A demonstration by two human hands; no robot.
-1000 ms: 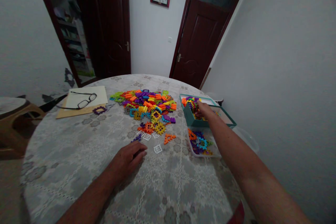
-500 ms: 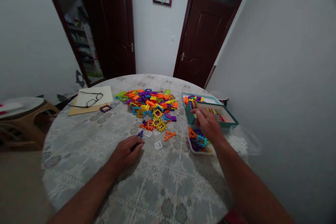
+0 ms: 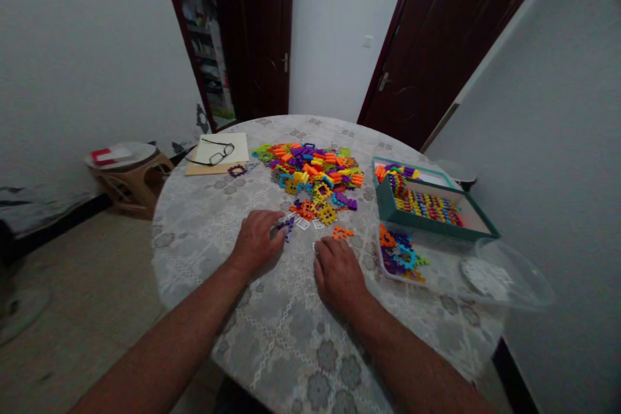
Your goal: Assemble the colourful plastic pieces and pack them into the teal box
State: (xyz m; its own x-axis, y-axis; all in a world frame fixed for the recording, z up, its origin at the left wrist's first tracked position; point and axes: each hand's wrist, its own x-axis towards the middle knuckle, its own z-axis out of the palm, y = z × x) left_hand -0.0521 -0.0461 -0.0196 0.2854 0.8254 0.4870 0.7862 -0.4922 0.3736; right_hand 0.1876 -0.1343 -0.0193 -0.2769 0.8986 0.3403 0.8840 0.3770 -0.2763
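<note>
Looking down over the round table (image 3: 204, 220) from my end of the feed, big stuff first. The heap of coloured pieces (image 3: 313, 171) sits mid-table, I'd guess so both hands can reach it. The teal box (image 3: 388, 207) is by the right edge with pieces lined up in neat rows inside. The clear tray (image 3: 400, 259) just in front of it, toward the near edge, holds a loose handful. Both look parked there to stay handy for the right arm.

The left hand (image 3: 257, 239) lies palm down, fingertips on a purple piece (image 3: 287, 228) just short of the heap's near fringe. Can't tell the grip there, pinched or only touched. The right hand (image 3: 337, 272) rests flat beside it, grip released, nothing in it that I can see. A few white lattice squares (image 3: 301, 224) lie right by the purple piece.
</note>
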